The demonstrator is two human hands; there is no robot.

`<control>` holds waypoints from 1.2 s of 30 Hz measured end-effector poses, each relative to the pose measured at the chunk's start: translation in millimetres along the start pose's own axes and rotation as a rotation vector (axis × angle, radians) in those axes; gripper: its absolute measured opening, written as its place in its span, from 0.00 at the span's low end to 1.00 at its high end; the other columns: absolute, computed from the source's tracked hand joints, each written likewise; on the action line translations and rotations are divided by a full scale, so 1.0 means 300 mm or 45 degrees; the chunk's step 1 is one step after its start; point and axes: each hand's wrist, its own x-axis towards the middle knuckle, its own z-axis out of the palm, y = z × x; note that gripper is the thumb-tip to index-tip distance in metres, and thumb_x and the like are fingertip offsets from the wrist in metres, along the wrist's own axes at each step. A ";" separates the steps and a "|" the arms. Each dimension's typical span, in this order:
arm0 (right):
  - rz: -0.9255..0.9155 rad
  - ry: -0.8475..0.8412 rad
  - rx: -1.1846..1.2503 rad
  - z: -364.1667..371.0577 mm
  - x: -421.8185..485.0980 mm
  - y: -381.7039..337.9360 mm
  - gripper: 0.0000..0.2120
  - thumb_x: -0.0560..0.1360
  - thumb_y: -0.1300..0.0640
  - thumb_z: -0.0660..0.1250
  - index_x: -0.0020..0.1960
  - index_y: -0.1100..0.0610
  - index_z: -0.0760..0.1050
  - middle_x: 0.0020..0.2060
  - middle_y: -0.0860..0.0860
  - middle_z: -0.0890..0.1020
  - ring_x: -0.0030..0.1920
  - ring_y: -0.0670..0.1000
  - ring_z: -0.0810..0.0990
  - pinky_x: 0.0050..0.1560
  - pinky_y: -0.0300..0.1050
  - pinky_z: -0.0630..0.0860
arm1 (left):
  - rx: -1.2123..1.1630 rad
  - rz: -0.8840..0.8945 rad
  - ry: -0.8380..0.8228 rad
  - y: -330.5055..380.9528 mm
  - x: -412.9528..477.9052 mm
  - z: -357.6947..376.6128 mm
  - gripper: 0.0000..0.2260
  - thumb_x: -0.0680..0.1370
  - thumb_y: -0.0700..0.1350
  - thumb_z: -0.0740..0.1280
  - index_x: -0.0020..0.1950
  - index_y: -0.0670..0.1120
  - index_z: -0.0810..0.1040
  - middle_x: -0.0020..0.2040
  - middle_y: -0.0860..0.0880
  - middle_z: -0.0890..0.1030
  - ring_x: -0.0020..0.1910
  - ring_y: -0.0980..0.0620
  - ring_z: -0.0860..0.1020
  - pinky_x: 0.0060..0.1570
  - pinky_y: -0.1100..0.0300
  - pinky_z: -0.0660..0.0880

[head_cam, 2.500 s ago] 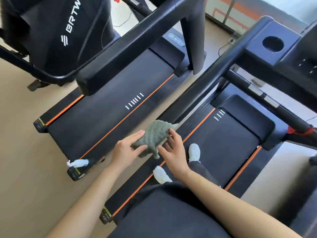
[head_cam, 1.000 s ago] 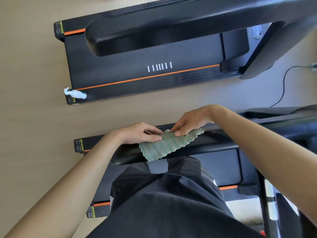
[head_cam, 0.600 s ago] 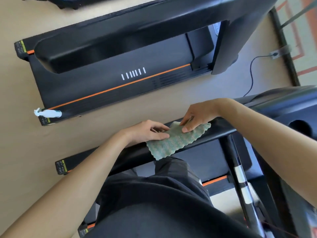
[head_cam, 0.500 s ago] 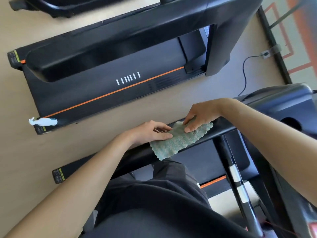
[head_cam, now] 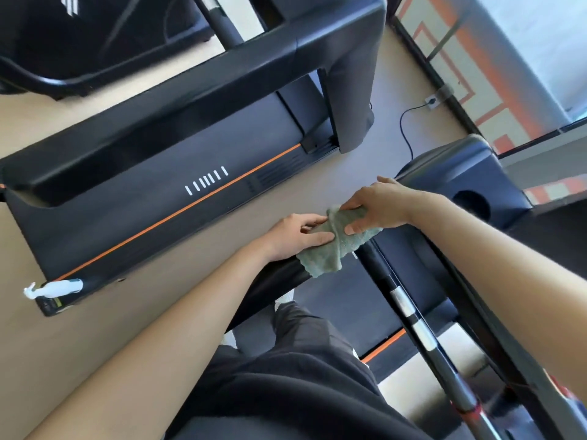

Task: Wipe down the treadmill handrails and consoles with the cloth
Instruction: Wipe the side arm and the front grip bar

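A green textured cloth lies folded over the black left handrail of the treadmill I stand on. My left hand pinches the cloth's left side, thumb on top. My right hand grips the cloth's upper right part, fingers curled round it. The console corner with a round cup holder rises just right of my right hand. Under the cloth the rail is hidden.
A second black treadmill with an orange stripe stands to the left across a strip of beige floor. A white spray bottle lies on its rear corner. A crossbar with silver sensor plates runs down at right. A power cable trails on the floor.
The cloth went from spread flat on the rail to bunched and folded between both hands. My right hand now curls round it instead of pressing. The view swung right, toward the console.
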 end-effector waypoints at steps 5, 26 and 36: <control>-0.008 0.229 0.038 0.090 -0.044 -0.070 0.32 0.72 0.30 0.66 0.73 0.41 0.71 0.66 0.44 0.78 0.71 0.49 0.70 0.78 0.59 0.42 | 0.171 0.058 0.087 -0.036 -0.115 -0.018 0.25 0.69 0.67 0.72 0.65 0.65 0.79 0.56 0.65 0.83 0.57 0.63 0.80 0.63 0.52 0.77; 0.196 1.560 0.655 0.663 -0.103 -0.939 0.09 0.71 0.64 0.77 0.50 0.56 0.86 0.58 0.50 0.85 0.59 0.58 0.80 0.60 0.47 0.78 | 0.843 0.456 0.653 -0.327 -0.616 -0.087 0.09 0.74 0.48 0.77 0.53 0.50 0.86 0.47 0.52 0.82 0.47 0.46 0.82 0.43 0.53 0.78; 0.308 1.533 0.687 0.733 -0.113 -0.991 0.12 0.72 0.64 0.70 0.55 0.55 0.83 0.64 0.49 0.81 0.55 0.57 0.81 0.51 0.52 0.81 | 0.985 0.541 0.640 -0.333 -0.649 -0.040 0.18 0.71 0.45 0.78 0.61 0.49 0.83 0.58 0.52 0.82 0.57 0.47 0.80 0.50 0.49 0.79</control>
